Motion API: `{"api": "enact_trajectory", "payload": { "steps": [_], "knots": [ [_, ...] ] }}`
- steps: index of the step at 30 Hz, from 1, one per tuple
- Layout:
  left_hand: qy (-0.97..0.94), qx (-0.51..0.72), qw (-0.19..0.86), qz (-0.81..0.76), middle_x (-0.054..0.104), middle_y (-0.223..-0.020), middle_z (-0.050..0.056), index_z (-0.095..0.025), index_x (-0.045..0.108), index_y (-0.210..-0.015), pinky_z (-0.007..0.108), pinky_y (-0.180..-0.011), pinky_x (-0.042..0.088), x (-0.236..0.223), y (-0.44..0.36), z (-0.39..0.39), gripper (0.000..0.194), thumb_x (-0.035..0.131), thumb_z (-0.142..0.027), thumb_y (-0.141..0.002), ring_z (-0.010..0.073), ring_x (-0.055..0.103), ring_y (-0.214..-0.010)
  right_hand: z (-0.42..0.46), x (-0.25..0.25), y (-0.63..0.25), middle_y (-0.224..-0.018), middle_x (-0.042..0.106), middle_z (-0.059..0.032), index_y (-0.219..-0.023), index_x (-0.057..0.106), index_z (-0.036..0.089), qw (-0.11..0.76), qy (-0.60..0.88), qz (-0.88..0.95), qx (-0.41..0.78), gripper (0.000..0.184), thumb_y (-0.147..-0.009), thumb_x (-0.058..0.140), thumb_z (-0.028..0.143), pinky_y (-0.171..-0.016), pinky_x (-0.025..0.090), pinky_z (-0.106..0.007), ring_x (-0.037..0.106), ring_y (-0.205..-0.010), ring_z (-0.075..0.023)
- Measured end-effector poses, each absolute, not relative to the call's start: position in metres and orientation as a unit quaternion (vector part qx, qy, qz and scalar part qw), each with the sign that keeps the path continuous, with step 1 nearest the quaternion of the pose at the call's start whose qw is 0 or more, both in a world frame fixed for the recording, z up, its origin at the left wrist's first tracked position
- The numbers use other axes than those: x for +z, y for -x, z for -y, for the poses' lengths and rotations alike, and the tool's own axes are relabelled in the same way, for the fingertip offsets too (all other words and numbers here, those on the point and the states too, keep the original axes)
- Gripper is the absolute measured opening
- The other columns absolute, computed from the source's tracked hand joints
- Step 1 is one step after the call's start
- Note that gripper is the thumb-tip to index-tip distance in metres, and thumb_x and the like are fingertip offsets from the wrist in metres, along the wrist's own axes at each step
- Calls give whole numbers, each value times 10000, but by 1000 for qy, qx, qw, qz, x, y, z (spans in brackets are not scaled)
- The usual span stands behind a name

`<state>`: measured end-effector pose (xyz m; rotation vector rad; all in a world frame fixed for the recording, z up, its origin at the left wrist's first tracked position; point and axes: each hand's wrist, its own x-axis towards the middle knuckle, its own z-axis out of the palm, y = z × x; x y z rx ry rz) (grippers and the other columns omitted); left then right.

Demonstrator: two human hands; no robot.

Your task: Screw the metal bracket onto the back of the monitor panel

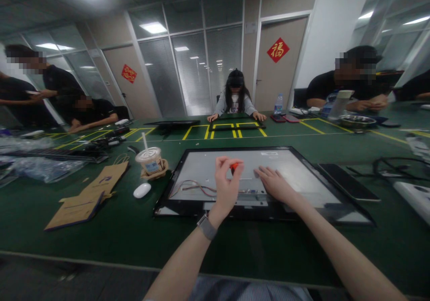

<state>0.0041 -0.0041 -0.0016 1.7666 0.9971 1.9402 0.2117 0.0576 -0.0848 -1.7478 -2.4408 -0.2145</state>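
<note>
A large flat display panel [198, 162] lies on the green table before me, its grey metal back up and its black frame around the edge. Over its middle, my left hand [225, 187] is closed with the fingertips round a screwdriver [234, 166]. Only the orange-red and black handle shows; the shaft and tip are hidden. My right hand [276, 183] rests flat on the panel's metal back, fingers stretched out and holding nothing. Thin coloured wires [198, 187] run along the panel's near left part, toward a metal strip below my hands.
Left of the panel are a lidded drink cup [149, 161] with a straw, a white mouse [142, 190] and brown paper bags [97, 189]. A flat black slab [347, 182] and cables lie right. Across the table, a person [236, 95] handles a black frame [220, 126]; others sit around.
</note>
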Motion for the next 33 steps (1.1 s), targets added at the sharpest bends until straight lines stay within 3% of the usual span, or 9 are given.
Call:
{"api": "enact_trajectory", "payload": {
  "steps": [7,13,20,25,29,33],
  "knots": [
    [-591,678,266,-347,624,-850,47,-176,636,-1041,274,-743,480,-6,-3,2,395,326,-421,-1040,159,596,-807,-59,-86,-213,-1530,453,-131,-1472,462,209,65,584,807,-66,520,-988,271,198,-1085,381,-552,439,-1384,-322],
    [-628,671,174,-354,545,-982,54,-194,683,-962,290,-809,475,-4,-4,1,249,568,-414,-951,164,553,-870,-60,-89,-213,-1523,460,-142,-1468,469,208,70,580,808,-70,524,-983,271,196,-1074,383,-570,445,-1377,-332],
    [-619,651,251,-361,623,-924,50,-198,604,-1139,293,-774,483,-7,-4,1,343,309,-348,-1050,158,586,-811,-60,-87,-214,-1528,449,-154,-1469,468,196,69,581,808,-63,515,-996,266,208,-1084,368,-567,441,-1380,-335],
    [-697,595,171,-361,593,-1063,67,-213,588,-1208,302,-819,493,-6,-3,2,260,460,-269,-988,178,582,-922,-61,-90,-214,-1523,456,-153,-1463,477,204,72,580,808,-68,517,-984,282,200,-1072,379,-577,455,-1369,-340],
    [-763,523,94,-368,573,-1089,79,-237,499,-1353,328,-813,511,-7,0,-1,405,494,-201,-950,187,589,-911,-61,-90,-213,-1523,460,-144,-1466,471,216,74,579,809,-69,518,-984,282,201,-1070,389,-563,456,-1369,-329],
    [-734,570,94,-359,573,-1100,81,-253,484,-1366,324,-790,536,-5,5,-5,405,494,-205,-963,179,595,-905,-61,-89,-214,-1514,470,-148,-1460,481,213,79,575,811,-70,519,-984,272,203,-1068,389,-568,458,-1366,-331]
  ]
}}
